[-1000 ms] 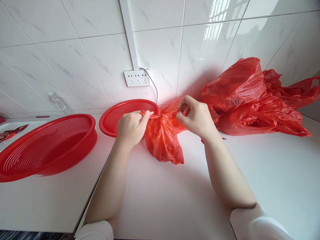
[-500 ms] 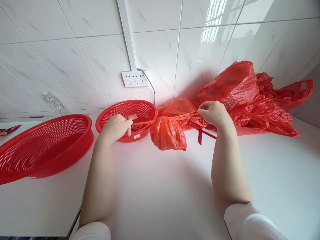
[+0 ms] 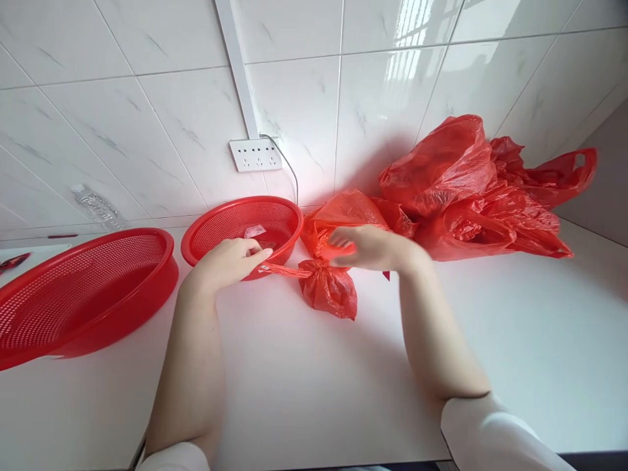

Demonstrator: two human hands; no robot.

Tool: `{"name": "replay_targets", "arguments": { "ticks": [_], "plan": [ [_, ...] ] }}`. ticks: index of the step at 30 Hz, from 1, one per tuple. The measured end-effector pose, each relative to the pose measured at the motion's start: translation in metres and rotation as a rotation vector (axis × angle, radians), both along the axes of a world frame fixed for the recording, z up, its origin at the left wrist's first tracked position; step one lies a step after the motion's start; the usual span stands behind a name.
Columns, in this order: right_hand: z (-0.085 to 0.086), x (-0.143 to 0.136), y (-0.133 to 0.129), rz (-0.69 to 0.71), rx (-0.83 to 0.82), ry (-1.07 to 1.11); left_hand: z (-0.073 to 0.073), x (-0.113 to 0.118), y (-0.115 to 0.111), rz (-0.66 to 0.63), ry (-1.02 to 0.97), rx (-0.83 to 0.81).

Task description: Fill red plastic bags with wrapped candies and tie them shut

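Note:
A small knotted red plastic bag rests on the white table. One twisted end of it stretches left to my left hand, whose thumb and fingers pinch it in front of the small red basket. Just above the knot hovers my right hand, palm down, fingers apart and slightly blurred, with nothing held in it. Behind that hand lies another loose red bag.
A large red basket stands at the left. Crumpled red bags are heaped at the back right against the tiled wall. A clear plastic bottle lies at the back left, and a socket panel is on the wall.
My right hand has let go of the bag's right end and moved left over the knot. The small bag is lower and nearer to me. My left hand still holds its end.

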State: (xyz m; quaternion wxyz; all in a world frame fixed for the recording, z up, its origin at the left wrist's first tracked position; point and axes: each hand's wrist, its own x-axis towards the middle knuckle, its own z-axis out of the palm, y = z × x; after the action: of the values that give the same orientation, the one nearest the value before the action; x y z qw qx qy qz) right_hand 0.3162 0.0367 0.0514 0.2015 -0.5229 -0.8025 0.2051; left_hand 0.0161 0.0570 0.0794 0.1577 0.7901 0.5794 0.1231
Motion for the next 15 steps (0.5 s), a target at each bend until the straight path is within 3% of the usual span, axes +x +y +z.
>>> {"name": "replay_targets", "arguments": {
  "ticks": [4, 7, 9, 12, 15],
  "plan": [
    [-0.019, -0.039, 0.012, 0.084, -0.124, -0.272, 0.008, 0.005, -0.009, 0.083, 0.064, -0.031],
    [-0.02, -0.028, 0.006, 0.072, -0.125, -0.365, 0.012, 0.009, -0.014, 0.092, 0.087, -0.075],
    [-0.014, -0.003, -0.008, 0.078, -0.126, -0.327, 0.013, 0.009, -0.014, 0.095, 0.104, -0.098],
    [-0.011, 0.057, -0.04, 0.016, -0.171, -0.258, 0.012, 0.007, -0.012, 0.102, 0.1, -0.112],
    [-0.03, 0.143, -0.073, -0.152, -0.225, -0.182, 0.012, 0.005, -0.011, 0.091, 0.062, -0.111]
  ]
}}
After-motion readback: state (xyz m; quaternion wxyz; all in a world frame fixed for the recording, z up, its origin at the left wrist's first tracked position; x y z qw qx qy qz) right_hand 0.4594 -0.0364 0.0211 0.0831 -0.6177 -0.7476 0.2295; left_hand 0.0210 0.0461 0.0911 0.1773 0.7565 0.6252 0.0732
